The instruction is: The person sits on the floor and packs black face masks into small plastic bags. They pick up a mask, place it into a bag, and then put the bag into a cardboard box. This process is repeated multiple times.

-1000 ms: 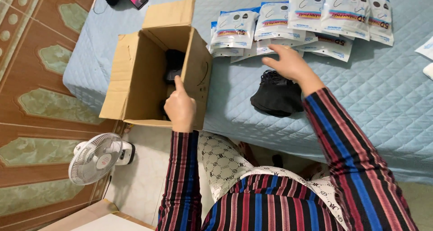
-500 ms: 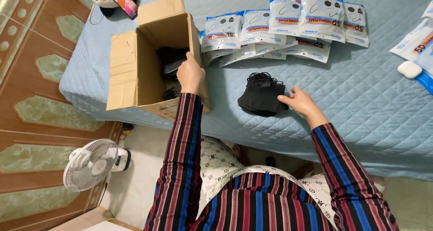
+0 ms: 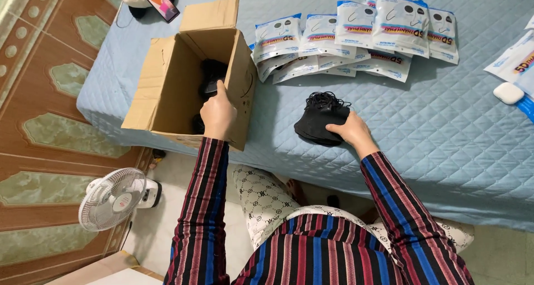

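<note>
Left hand [image 3: 218, 113] reaches into the cardboard box [image 3: 167, 90], fingers curled, grip hidden | right hand [image 3: 351, 132], right of the box, presses flat on the black mask stack [image 3: 320, 121] on the bed [image 3: 445, 129] | packets [image 3: 356, 37] beyond | risk: loose ear loops snag, scattering the stack.
</note>
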